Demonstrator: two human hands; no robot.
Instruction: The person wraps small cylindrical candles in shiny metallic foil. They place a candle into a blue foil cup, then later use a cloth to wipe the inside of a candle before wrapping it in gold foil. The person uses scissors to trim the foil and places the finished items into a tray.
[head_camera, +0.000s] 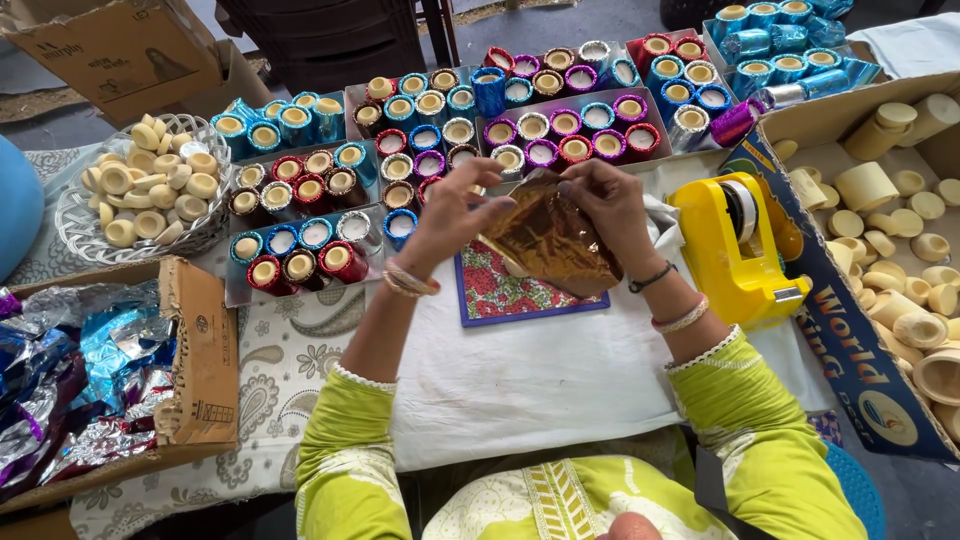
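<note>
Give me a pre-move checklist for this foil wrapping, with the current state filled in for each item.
1. Gold foil sheet gripped by both hands: ok, left hand and right hand both pinch its top edge.
2. Piece inside the foil seated: cannot tell, the foil hides it.
3. Yellow tape dispenser within reach: ok, it stands just right of the right hand.
4. Unwrapped pieces on hand: ok, the glass bowl and cardboard box hold many.
5. Spare foil available: ok, crumpled foil sheets lie in the left box.
6. Finished wrapped pieces kept apart: ok, in trays behind the hands.
</note>
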